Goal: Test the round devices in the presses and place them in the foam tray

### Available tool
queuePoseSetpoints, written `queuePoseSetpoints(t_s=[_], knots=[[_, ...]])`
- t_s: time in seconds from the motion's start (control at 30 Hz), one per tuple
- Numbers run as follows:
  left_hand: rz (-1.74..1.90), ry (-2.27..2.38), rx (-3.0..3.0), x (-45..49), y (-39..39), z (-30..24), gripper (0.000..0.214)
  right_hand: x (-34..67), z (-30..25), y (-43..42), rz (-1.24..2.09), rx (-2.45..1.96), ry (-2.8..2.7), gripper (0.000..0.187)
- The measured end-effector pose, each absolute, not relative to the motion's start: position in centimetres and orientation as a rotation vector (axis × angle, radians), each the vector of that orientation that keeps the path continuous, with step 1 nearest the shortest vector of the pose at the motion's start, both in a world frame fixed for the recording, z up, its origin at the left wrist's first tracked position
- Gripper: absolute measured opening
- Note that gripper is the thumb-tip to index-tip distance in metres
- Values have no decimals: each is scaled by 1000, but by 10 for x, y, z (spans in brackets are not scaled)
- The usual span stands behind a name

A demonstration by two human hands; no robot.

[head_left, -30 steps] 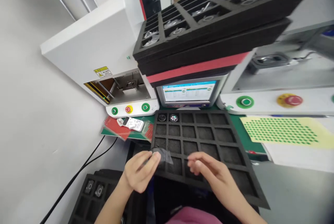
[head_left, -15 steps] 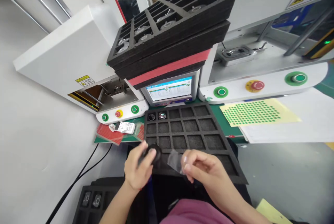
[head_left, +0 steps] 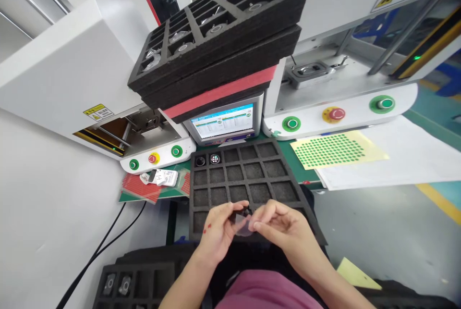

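My left hand (head_left: 216, 229) grips a small dark round piece (head_left: 246, 211) that looks like a watch body, partly covered by the fingers. Small red marks show on the back of this hand. Against the dark piece, my right hand (head_left: 283, 225) pinches a clear plastic film or small bag (head_left: 244, 226). Both hands are close together above the near side of a black foam tray (head_left: 299, 193). In the tray's far-left pockets lie a round watch with a lit icon screen (head_left: 215, 159) and a dark-faced watch (head_left: 200, 160).
Stacked foam trays (head_left: 216, 66) stand in front of a monitor (head_left: 223, 121). White machines with buttons flank it. A green-dot sticker sheet (head_left: 329, 150) lies at right, red sticker sheets (head_left: 139, 188) at left. Another foam tray (head_left: 144, 294) sits low at left.
My left hand has moved right and turned, bringing the dark round piece up to the clear film in my right hand. The camera view has shifted slightly.
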State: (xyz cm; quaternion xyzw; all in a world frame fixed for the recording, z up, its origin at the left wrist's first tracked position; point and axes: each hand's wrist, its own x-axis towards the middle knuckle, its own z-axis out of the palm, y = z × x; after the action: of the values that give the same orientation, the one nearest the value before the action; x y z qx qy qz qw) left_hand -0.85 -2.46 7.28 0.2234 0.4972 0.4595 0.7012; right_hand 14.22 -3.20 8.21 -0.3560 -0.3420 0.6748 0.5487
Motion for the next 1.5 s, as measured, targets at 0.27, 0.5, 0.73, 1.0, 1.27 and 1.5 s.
queuePoseSetpoints(t_s=[0.27, 0.5, 0.73, 1.0, 1.27, 1.5], knots=[[1023, 997, 471, 1, -27, 80, 35, 153, 72, -34, 1400, -1039, -906, 18], [971, 1024, 608, 8, -29, 80, 40, 166, 83, -32, 299, -906, -1638, 14], [1100, 982, 609, 13, -36, 85, 43, 160, 74, -36, -123, -718, -2016, 28], [1009, 1025, 694, 5, -35, 86, 45, 159, 72, -34, -118, -615, -2073, 37], [982, 1017, 724, 2, -37, 81, 55, 162, 83, -31, -183, -591, -2158, 39], [964, 1028, 745, 0, -39, 77, 68, 155, 87, -29, -178, -586, -2167, 42]])
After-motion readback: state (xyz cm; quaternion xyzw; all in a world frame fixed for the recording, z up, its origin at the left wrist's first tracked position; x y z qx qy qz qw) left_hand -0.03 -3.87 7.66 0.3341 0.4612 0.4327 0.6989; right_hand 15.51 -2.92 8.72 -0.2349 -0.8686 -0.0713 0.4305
